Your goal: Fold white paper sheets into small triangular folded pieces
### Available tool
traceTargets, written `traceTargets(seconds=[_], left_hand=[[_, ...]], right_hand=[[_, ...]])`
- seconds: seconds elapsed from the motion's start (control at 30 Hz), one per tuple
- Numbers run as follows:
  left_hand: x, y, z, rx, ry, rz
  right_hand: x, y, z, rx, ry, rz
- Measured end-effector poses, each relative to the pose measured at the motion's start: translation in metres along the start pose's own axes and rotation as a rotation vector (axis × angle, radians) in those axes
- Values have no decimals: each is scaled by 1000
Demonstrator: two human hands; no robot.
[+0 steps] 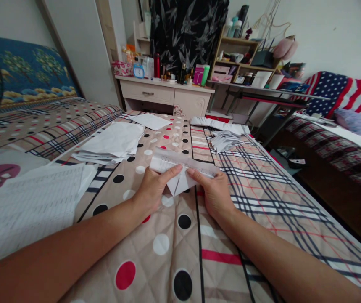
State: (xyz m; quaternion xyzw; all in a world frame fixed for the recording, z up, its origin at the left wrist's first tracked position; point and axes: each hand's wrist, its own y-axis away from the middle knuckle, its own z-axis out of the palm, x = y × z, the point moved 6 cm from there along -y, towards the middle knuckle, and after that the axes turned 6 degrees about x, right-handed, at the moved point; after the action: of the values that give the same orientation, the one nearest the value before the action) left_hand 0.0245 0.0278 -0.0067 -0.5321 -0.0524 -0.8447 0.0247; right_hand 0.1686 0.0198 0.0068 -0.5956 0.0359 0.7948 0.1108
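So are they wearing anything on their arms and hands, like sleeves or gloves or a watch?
No. The left hand and right hand are bare, with no gloves, and I see no rings. The left forearm and right forearm are bare too: no sleeve, watch or bracelet shows.

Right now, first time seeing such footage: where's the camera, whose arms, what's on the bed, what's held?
No machine here. One camera sits on a person's head and looks forward and down, so the two bare arms are that person's own. The left hand and right hand together hold a partly folded sheet of paper over a quilted bedspread with dots and plaid. On the bedspread lie a loose stack of white sheets to the left, a pile of folded papers ahead to the right, and a large printed sheet at the near left. A dresser stands beyond the bed.
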Motion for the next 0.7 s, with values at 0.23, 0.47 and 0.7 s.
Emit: traceTargets(seconds=[0.23, 0.47, 0.7], left_hand=[[15, -17, -20, 61, -177, 164], [34, -29, -25, 33, -288, 358], [74, -19, -18, -101, -720, 979]], right_hand=[[-10, -19, -19, 52, 188, -168], [-26, -30, -31, 0, 391, -450], [-52, -19, -25, -202, 630, -965]])
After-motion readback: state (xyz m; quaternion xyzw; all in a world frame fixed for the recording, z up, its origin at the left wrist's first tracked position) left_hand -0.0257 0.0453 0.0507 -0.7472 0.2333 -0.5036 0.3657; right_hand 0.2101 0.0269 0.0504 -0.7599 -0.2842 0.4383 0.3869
